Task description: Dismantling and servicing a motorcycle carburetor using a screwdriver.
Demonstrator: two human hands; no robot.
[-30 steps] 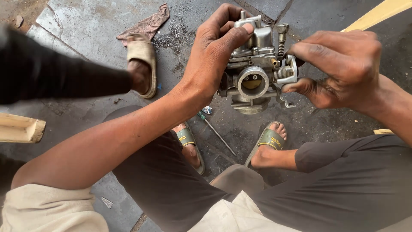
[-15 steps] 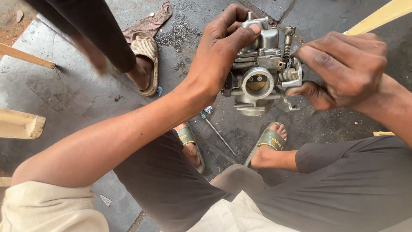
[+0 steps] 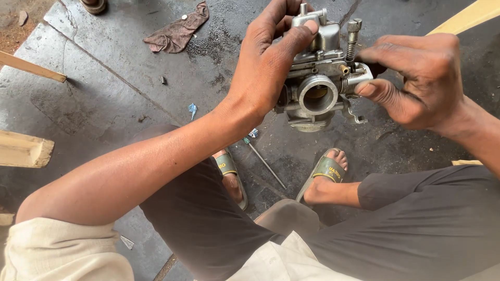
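Note:
A grey metal carburettor (image 3: 317, 78) with a round open bore facing me is held up in front of me, above the oily floor. My left hand (image 3: 268, 62) wraps around its left side, thumb over the top. My right hand (image 3: 416, 78) pinches a small part on its right side, next to a knurled screw that stands upright. Both hands grip the same piece.
A screwdriver (image 3: 265, 164) lies on the dark floor between my sandalled feet (image 3: 328, 171). A dirty rag (image 3: 177, 31) lies at the top left. Wooden pieces (image 3: 23, 148) stick in from the left edge, and another person's sandal (image 3: 95, 5) shows at the top.
Another person's leg and sandalled foot at the upper left have stepped away, almost out of view. The carburettor stays between my hands, and the view has shifted slightly.

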